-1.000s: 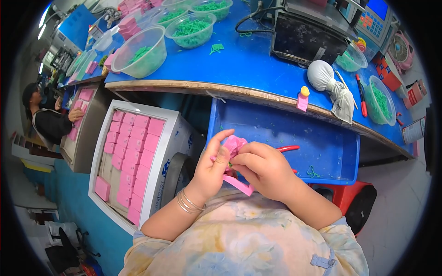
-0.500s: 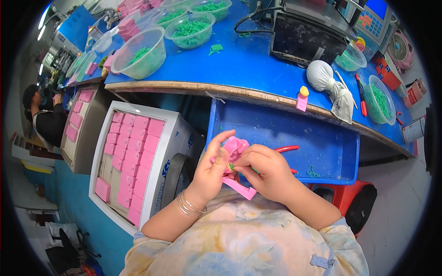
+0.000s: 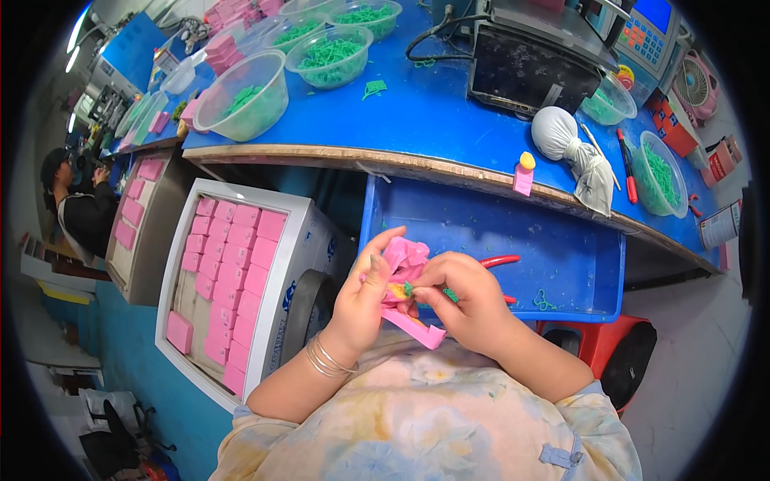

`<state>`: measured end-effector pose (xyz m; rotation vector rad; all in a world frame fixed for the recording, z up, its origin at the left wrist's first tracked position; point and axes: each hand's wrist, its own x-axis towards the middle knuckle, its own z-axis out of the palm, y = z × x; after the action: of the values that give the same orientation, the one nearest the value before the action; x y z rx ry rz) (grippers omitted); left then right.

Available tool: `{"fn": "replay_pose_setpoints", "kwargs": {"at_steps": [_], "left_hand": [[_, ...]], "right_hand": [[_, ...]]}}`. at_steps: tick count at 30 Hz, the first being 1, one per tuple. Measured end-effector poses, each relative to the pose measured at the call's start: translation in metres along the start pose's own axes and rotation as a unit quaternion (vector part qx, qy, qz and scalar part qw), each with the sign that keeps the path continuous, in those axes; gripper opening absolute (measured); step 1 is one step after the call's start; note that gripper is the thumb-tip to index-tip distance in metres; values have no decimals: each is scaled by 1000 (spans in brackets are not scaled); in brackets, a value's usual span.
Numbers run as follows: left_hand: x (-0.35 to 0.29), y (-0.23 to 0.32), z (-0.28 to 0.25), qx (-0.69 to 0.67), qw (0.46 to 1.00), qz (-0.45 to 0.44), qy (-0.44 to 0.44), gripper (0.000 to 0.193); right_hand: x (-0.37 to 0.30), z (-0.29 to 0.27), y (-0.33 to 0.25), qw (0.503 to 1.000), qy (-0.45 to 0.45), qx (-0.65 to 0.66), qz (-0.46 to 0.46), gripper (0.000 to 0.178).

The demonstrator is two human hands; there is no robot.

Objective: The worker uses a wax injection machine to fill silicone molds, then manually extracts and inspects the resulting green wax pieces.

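My left hand (image 3: 358, 301) is wrapped round a soft pink rubber mould (image 3: 407, 253), which is folded back so its halves spread apart. Inside the fold shows a yellow patch, with a small green wax piece (image 3: 408, 289) at its edge. Thumb and forefinger of my right hand (image 3: 473, 301) pinch this green piece, still against the mould. Some more green (image 3: 451, 295) shows by the right fingers. A flat strip of the mould hangs below both hands. Under them sits a blue tray (image 3: 497, 212), where red handles (image 3: 499, 260) of a tool and green scraps (image 3: 545, 301) lie.
Pink blocks fill a white-framed case (image 3: 172, 321) at left. Bowls of green pieces (image 3: 329, 60) stand on the blue bench (image 3: 433, 112). Near its edge are a yellow-topped pink block (image 3: 524, 176), a tied white cloth pouch (image 3: 557, 135) and a red marker (image 3: 627, 168). Someone works far left.
The mould is folded open a little further, and more of its yellow patch and the green piece shows. Both hands stay nearly in place.
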<state>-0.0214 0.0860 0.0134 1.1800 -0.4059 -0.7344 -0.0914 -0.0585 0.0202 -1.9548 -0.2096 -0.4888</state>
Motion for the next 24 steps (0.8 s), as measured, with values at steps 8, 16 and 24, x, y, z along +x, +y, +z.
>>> {"fn": "replay_pose_setpoints", "kwargs": {"at_steps": [8, 16, 24], "left_hand": [[1, 0, 0, 22, 999, 26, 11, 61], [-1, -2, -7, 73, 996, 45, -4, 56], [0, 1, -1, 126, 985, 117, 1, 54]], "right_hand": [[0, 1, -2, 1000, 11, 5, 24, 11], [-2, -3, 1, 996, 6, -70, -51, 15], [-5, -3, -2, 994, 14, -83, -69, 17]]}}
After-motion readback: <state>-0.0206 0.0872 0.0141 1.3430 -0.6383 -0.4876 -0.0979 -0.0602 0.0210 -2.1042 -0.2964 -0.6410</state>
